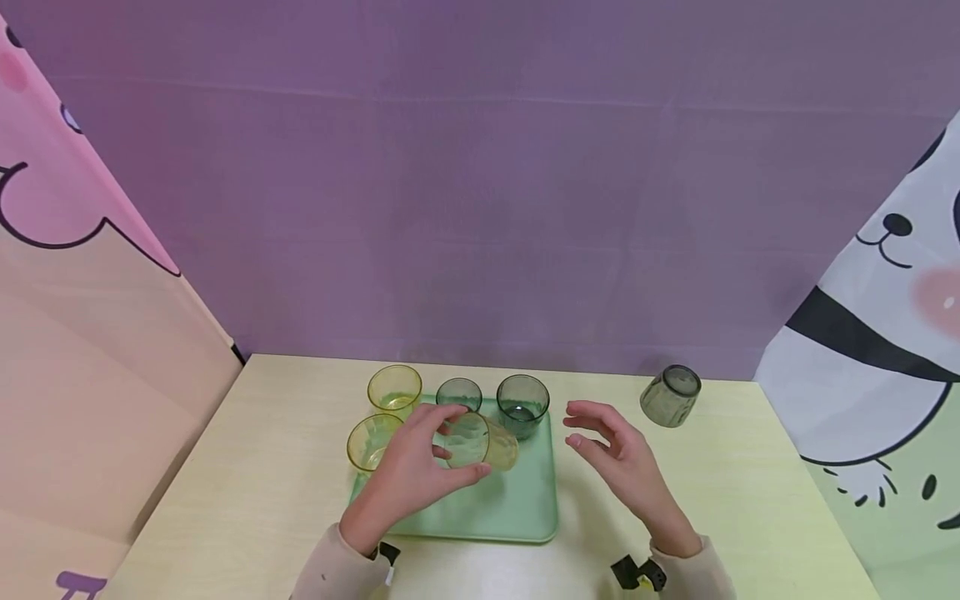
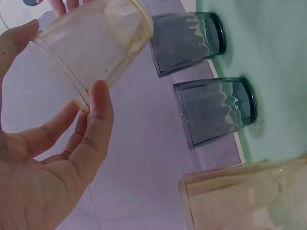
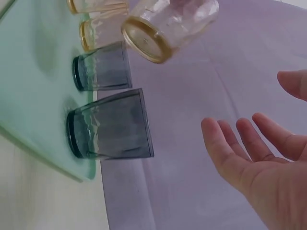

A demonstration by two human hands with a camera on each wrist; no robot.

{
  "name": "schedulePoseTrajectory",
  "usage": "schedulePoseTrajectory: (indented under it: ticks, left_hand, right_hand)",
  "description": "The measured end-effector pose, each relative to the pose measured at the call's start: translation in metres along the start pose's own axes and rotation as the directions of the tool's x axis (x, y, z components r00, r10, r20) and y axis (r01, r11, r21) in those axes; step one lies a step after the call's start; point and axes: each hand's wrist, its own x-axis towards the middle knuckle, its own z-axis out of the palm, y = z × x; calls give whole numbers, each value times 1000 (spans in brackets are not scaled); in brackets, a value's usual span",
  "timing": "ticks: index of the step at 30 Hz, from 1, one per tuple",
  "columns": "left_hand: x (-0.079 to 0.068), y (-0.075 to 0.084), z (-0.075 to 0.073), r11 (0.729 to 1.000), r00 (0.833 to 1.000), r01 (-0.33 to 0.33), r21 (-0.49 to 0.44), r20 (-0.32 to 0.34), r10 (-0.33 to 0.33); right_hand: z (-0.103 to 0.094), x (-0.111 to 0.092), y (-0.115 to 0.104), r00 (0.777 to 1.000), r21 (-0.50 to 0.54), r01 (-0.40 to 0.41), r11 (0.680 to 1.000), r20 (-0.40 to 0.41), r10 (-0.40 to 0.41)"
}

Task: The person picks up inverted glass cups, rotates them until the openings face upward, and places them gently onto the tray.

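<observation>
Tilted over the green tray (image 1: 517, 508), a clear yellowish drinking glass (image 1: 501, 447) is held by my left hand (image 1: 408, 475), thumb and fingers around its rim. Its base points away from the palm in the left wrist view. My right hand (image 1: 622, 467) hovers to the right of the tray, fingers apart and loosely bent, touching nothing. Upright at the tray's back are two grey glasses, a smaller one (image 1: 459, 390) and a wider one (image 1: 522, 398). Two yellow glasses stand at the left, one farther back (image 1: 394, 387) and one nearer (image 1: 367, 446), partly behind my left hand.
A dark grey glass (image 1: 670, 398) stands upside down on the pale wooden table (image 1: 750, 500) at the back right. A purple cloth (image 1: 480, 208) rises behind the table. Printed cloths hang on both sides, with a panda (image 1: 885, 333) on the right.
</observation>
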Motion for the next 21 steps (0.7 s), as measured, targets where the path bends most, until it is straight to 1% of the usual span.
schedulePoseTrajectory:
  ticks: [3, 5, 9, 11, 15, 18, 21]
  left_hand:
    - [1, -1, 0, 997, 1000, -4, 81, -4, 4]
    - [1, -1, 1, 990, 1000, -17, 143, -13, 19]
    - [3, -5, 3, 960, 997, -53, 276, -39, 66]
    - [4, -7, 4, 943, 995, -63, 328, -51, 84]
    - [6, -10, 5, 917, 994, -63, 394, -55, 92]
    - [8, -11, 5, 903, 995, -54, 427, -50, 83]
    - [9, -12, 6, 890, 997, -39, 455, -38, 64]
  right_hand:
    - [-3, 0, 1, 1000, -49, -13, 999, -12, 12]
    - [-4, 0, 2, 1000, -69, -12, 998, -16, 11]
    - [-9, 1, 2, 1000, -131, 19, 991, -20, -22]
    - [-12, 2, 3, 999, -182, 39, 982, -26, -45]
    - [-18, 5, 4, 996, -308, 62, 949, -39, -78]
    - [-23, 7, 6, 995, -394, 63, 917, -42, -87]
    - [-29, 9, 10, 994, -476, 68, 877, -39, -98]
